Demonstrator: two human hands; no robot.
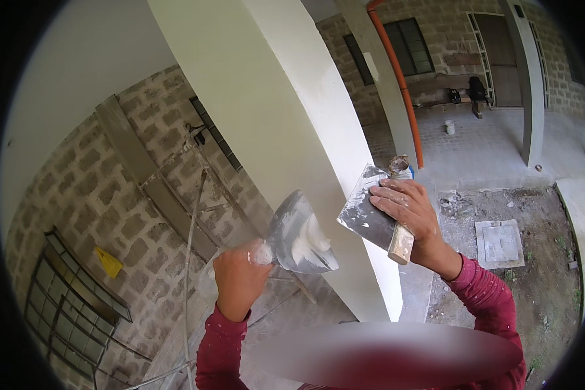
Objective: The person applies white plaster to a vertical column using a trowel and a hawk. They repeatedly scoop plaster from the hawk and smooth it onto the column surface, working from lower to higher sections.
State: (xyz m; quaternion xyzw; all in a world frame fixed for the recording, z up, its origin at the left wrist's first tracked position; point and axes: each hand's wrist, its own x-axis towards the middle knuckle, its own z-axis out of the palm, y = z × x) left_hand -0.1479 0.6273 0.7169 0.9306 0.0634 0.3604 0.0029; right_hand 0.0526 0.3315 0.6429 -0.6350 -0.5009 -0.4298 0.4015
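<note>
My left hand (242, 270) is closed on the handle of a wide putty knife (286, 231); its blade is smeared with grey and carries a lump of white putty (311, 244). The handle itself is hidden in my fist. My right hand (409, 211) grips a flat rectangular trowel (367, 218) with a pale wooden handle (402, 245), its fingers pressed on the back of the blade. White smears mark the trowel and both hands. The two blades are close together but apart, in front of a square column (273, 104) with a pale green face and a white face.
Scaffold poles (192, 240) stand at left, before a stone-block wall (143, 227) with a barred window (78, 312). A container (400, 168) shows just beyond my right hand. An orange pipe (396, 71) runs down another column. Below right are soil and a concrete cover (499, 244).
</note>
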